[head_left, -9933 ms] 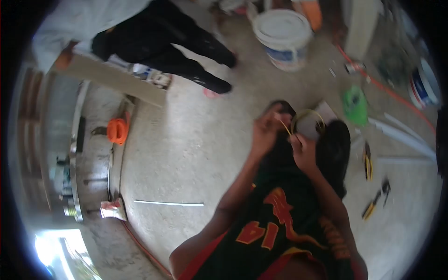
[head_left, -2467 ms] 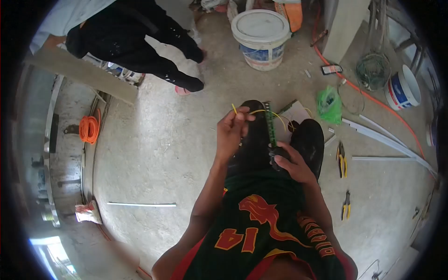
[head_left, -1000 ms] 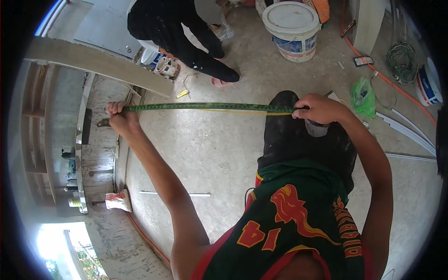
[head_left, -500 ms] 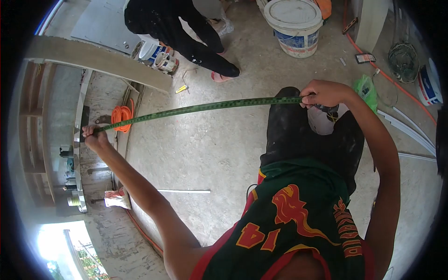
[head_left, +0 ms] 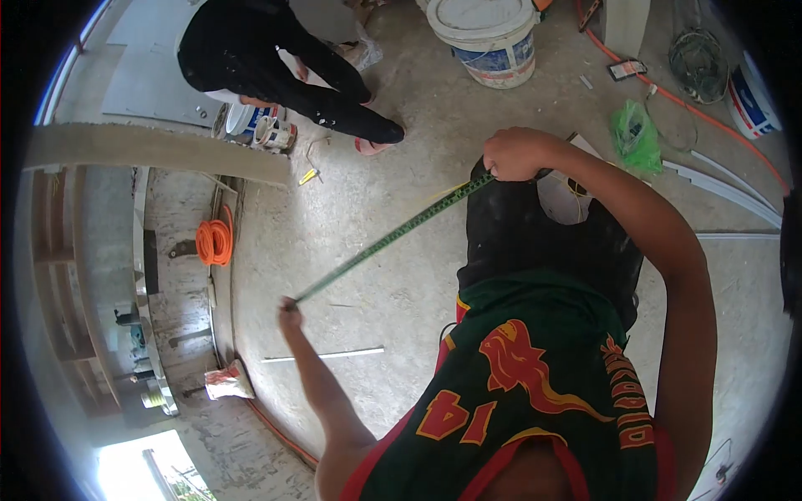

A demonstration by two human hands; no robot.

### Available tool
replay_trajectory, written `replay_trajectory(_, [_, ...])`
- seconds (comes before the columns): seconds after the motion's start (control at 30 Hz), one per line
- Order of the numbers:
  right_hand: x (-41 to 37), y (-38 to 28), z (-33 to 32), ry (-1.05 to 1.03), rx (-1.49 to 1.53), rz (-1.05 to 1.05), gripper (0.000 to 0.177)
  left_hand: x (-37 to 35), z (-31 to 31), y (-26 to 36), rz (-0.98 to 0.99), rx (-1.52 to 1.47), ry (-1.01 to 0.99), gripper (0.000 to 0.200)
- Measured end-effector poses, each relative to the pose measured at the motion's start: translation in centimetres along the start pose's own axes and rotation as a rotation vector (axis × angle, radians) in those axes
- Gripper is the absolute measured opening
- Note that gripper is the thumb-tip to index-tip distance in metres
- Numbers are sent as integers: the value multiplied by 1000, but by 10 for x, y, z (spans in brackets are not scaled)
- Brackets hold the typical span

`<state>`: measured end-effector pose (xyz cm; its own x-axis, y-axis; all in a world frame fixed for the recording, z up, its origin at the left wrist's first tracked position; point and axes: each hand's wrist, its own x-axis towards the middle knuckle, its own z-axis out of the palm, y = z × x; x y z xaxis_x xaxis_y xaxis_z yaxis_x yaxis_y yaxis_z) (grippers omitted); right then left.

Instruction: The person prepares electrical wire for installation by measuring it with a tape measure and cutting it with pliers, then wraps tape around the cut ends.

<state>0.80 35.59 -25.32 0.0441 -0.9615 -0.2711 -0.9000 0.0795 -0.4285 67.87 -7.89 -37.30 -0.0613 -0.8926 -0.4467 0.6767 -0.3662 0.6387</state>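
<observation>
My left hand [head_left: 289, 316], gripping the tape [head_left: 393, 239], has swung in from near the orange coil [head_left: 215, 242], visibly shortening the span to my right hand [head_left: 520, 154], also clenched on it.

A sleeveless dark green jersey [head_left: 543, 299] over black trousers [head_left: 522, 250], lower centre of the frame.
Red panels [head_left: 386, 451] edged the armholes, and the red neckline [head_left: 494, 476] at the bottom had a yellow-orange border. The chest bore a red figure [head_left: 511, 359] outlined in yellow, its tail curling rightward, with a red number 14 [head_left: 444, 415] to its lower left and orange-red lettering [head_left: 628, 392] down the right side, too distorted to read. Faint pale smudges marked the trousers.
</observation>
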Motion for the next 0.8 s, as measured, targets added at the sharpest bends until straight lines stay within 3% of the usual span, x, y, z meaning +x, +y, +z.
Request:
replay_trajectory(0.03, [1, -7, -1, -24, -34, 59, 19, -6, -31, -16, -124, 102, 163, 43])
replay_trajectory(0.07, [2, -12, -2, -51, -71, 119, 21, -42, -29, -55, 36, 552, 518, 57])
replay_trajectory(0.1, [2, -17, -2, -53, -67, 114, 22, -57, -54, -56, 51, 1167, 469, 70])
replay_trajectory(0.13, [4, -21, -2, -57, -66, 107, 23, -34, -67, -56, 184, 1526, 561, 80])
replay_trajectory(0.2, [13, -27, -1, -80, -86, 99, 24, -91, 5, -109, 1023, 1976, 786, 73])
replay_trajectory(0.23, [21, -29, 2, -98, -110, 98, 24, -99, 45, -122, 1194, 1832, 429, 61])
replay_trajectory(0.27, [28, -33, 4, -121, -134, 94, 24, -125, 99, -146, 1046, 1604, -94, 49])
replay_trajectory(0.3, [33, -41, 3, -137, -132, 71, 25, -173, 167, -175, 952, 1675, -493, 40])
replay_trajectory(0.33, [37, -49, 0, -151, -130, 50, 26, -218, 225, -212, 734, 1615, -670, 44])
replay_trajectory(0.4, [42, -61, 0, -122, -120, 15, 25, -264, 281, -285, 609, 1581, -939, 36])
replay_trajectory(0.47, [44, -69, 3, -34, -103, -19, 22, -295, 322, -328, 514, 1568, -1334, 31])
replay_trajectory(0.57, [38, -63, -4, -45, 29, 51, 20, -293, 347, -343, 174, 1791, -1328, 23])
replay_trajectory(0.67, [31, -51, -8, -125, 255, -5, 20, -302, 362, -336, 382, 1810, -1512, 20])
replay_trajectory(0.8, [25, -36, -9, -105, 549, -90, 20, -313, 387, -323, 353, 1855, -1625, 16])
